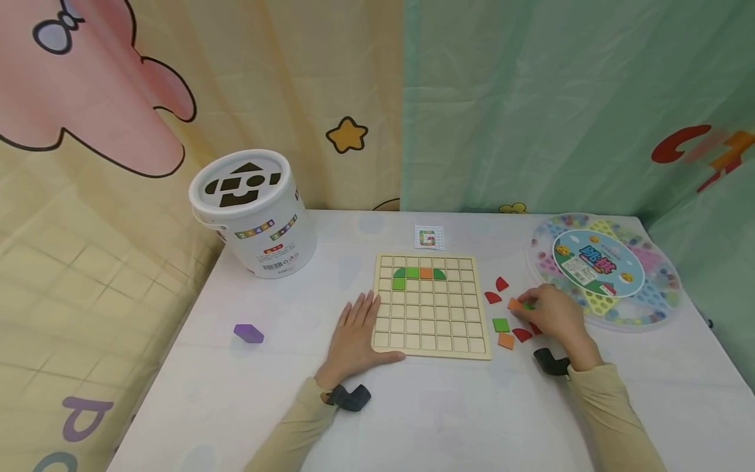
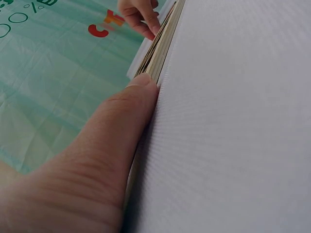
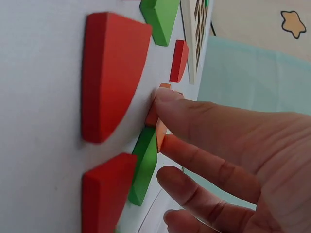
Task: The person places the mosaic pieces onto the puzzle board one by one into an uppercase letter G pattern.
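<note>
A wooden grid board [image 1: 436, 321] lies on the table with a green quarter-circle [image 1: 399, 272], green squares [image 1: 413, 272], an orange square [image 1: 426, 273] and another green quarter-circle [image 1: 439, 274] near its top. My left hand [image 1: 356, 334] rests flat at the board's lower left corner, fingers spread along the left side, thumb [image 2: 131, 97] against the near edge. Right of the board, my right hand [image 1: 554, 316] pinches an orange square tile [image 3: 152, 114] between thumb and index finger. A green tile [image 3: 144, 165] lies right beside it, with red quarter-circles [image 3: 114, 73] nearby.
A small pattern card [image 1: 428, 237] lies behind the board. At the left stand a white bucket [image 1: 277, 236] with a shape-cutout lid and a purple block [image 1: 249, 333]. A round bead case [image 1: 601, 269] sits at the right, close behind my right hand.
</note>
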Available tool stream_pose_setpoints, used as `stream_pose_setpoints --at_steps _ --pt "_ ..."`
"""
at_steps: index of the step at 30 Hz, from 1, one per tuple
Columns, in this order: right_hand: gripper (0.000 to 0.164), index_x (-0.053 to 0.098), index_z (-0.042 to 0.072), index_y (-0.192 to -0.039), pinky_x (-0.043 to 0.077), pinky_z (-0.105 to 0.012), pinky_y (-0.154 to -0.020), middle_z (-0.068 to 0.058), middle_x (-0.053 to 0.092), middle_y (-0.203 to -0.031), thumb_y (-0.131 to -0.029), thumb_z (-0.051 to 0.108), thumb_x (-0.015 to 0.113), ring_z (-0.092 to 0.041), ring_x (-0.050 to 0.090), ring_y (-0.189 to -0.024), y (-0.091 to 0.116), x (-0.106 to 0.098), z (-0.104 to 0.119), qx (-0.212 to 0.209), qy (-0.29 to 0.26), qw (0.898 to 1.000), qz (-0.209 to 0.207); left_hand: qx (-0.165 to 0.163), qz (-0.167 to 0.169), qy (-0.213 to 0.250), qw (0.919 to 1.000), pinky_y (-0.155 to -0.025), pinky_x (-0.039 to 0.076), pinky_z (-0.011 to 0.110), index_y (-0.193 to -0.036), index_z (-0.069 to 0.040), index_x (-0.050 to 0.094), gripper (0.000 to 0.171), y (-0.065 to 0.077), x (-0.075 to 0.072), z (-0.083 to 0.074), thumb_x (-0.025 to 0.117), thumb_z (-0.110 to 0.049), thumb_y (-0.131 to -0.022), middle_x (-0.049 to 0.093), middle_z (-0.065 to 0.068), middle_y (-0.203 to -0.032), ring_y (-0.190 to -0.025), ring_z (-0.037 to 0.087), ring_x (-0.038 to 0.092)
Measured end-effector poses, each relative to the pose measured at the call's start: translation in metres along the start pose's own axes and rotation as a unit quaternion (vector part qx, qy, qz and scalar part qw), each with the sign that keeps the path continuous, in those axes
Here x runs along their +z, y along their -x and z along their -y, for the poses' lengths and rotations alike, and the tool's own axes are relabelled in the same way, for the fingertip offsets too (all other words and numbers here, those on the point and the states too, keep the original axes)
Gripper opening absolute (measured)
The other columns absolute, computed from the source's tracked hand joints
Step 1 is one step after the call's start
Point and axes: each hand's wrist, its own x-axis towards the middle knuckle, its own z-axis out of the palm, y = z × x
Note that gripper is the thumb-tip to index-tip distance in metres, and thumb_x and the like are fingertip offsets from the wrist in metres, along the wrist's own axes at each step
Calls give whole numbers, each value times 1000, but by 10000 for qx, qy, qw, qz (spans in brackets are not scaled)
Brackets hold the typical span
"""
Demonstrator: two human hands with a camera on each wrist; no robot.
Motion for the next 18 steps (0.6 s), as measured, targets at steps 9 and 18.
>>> stream_pose_setpoints --at_steps 9,18 --pt "26 65 0 -95 42 -32 -56 -12 62 -88 -83 21 72 -23 50 -70 -2 5 1 -154 -308 9994 21 -3 2 15 10000 -114 -1 38 -152 -7 13 117 0 0 0 55 -79 -70 9 7 -158 -144 21 1" --pt "23 60 5 -87 37 -29 -45 -5 60 -73 -84 23 74 -18 46 -52 -3 9 1 -275 -835 9960 -131 -26 17 -42 10000 -114 -1 38 -152 -7 13 117 0 -1 0 53 -80 -70 9 7 -158 -144 21 1"
